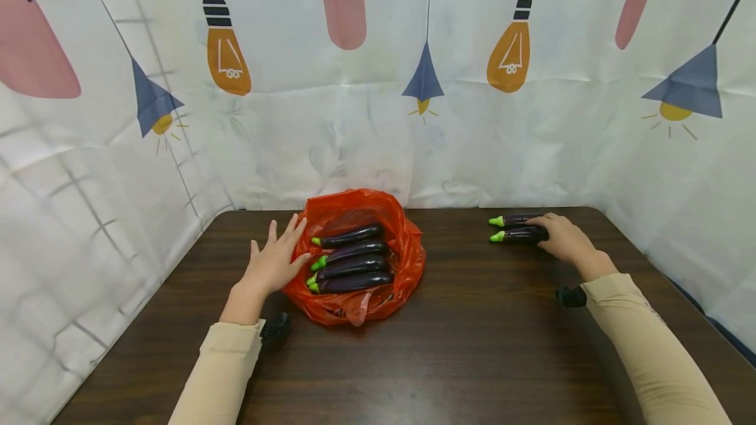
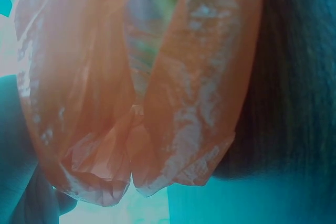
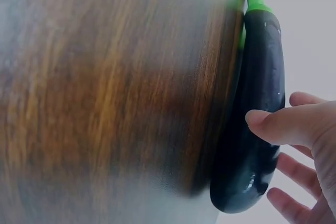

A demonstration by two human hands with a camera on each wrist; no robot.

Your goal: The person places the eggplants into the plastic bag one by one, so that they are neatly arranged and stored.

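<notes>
In the head view, an open red plastic bag holds several dark purple eggplants with green stems, lying side by side. My left hand is at the bag's left rim, fingers spread, thumb overlapping the edge. Bag plastic fills much of the left wrist view. Over to the right, two more eggplants lie on the table, and my right hand is over their right ends. The right wrist view shows the thumb against the nearer eggplant, with the other fingers loosely extended along its far side.
The dark wooden table has its back edge just behind the bag and the loose eggplants. A white cloth printed with lamps and bulbs hangs behind and along both sides. Black wrist cameras sit under both wrists.
</notes>
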